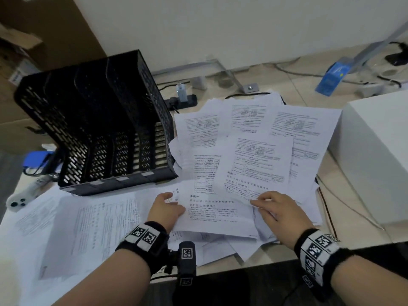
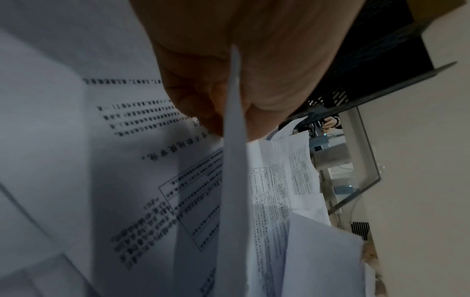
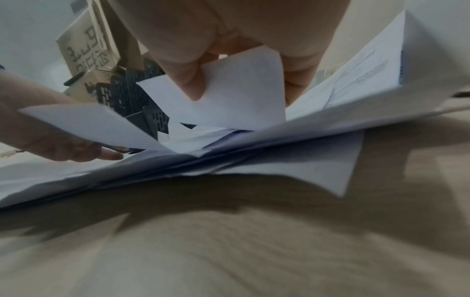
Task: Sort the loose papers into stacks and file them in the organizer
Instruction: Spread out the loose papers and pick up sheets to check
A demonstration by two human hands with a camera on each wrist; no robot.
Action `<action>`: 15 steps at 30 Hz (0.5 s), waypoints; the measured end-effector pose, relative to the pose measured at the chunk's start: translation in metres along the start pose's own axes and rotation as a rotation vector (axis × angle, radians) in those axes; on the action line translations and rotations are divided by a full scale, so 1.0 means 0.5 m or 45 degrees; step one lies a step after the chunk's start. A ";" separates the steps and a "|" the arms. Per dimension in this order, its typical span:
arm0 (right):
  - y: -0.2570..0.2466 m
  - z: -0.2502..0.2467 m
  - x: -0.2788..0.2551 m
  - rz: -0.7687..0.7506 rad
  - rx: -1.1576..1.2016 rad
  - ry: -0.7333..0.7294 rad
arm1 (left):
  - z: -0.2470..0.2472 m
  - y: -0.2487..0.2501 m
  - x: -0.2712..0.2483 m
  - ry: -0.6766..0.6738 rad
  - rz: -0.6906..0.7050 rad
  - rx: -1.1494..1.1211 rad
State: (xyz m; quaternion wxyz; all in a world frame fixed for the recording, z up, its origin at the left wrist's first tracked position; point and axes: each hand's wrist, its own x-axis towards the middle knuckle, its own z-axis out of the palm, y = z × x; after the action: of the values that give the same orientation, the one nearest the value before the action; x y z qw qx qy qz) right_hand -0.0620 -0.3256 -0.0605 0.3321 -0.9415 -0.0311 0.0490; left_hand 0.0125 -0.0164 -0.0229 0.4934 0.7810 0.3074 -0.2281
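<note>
Loose printed papers [image 1: 260, 133] lie spread over the desk, right of a black mesh organizer [image 1: 99, 129] with several upright slots that show no paper. My left hand [image 1: 169, 209] pinches the left edge of a printed sheet [image 1: 216, 215] near the desk's front; in the left wrist view that sheet's edge [image 2: 232, 160] runs between thumb and fingers. My right hand [image 1: 278, 208] pinches the lower corner of another sheet [image 1: 256, 166] that overlaps it. The right wrist view shows that corner [image 3: 236, 90] lifted off the pile between thumb and fingers.
More sheets [image 1: 84, 221] lie at the front left. A white box [image 1: 379, 151] stands at the right edge. A white handheld device [image 1: 24, 195] and a blue object [image 1: 36, 159] sit left of the organizer. Cables and a power strip [image 1: 183, 101] lie on the floor behind.
</note>
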 end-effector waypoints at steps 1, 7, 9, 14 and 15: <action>-0.002 0.001 0.000 -0.045 0.007 -0.018 | 0.004 0.004 -0.003 -0.063 -0.043 -0.100; -0.040 0.010 -0.001 -0.211 -0.063 -0.317 | 0.036 0.033 -0.021 -0.337 -0.209 -0.244; -0.050 0.018 -0.003 -0.252 -0.091 -0.395 | 0.046 0.036 -0.019 -0.396 -0.173 -0.181; -0.047 0.003 -0.018 -0.081 0.013 -0.359 | 0.062 0.032 -0.011 -0.315 0.105 -0.019; -0.041 -0.007 -0.018 0.007 0.087 -0.245 | 0.061 0.034 -0.011 -0.296 0.146 -0.016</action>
State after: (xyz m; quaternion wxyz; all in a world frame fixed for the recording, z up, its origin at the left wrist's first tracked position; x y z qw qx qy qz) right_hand -0.0711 -0.3126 -0.0445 0.3594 -0.9206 -0.0586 0.1413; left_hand 0.0188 -0.0513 -0.0209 0.5428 0.7626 0.2044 -0.2863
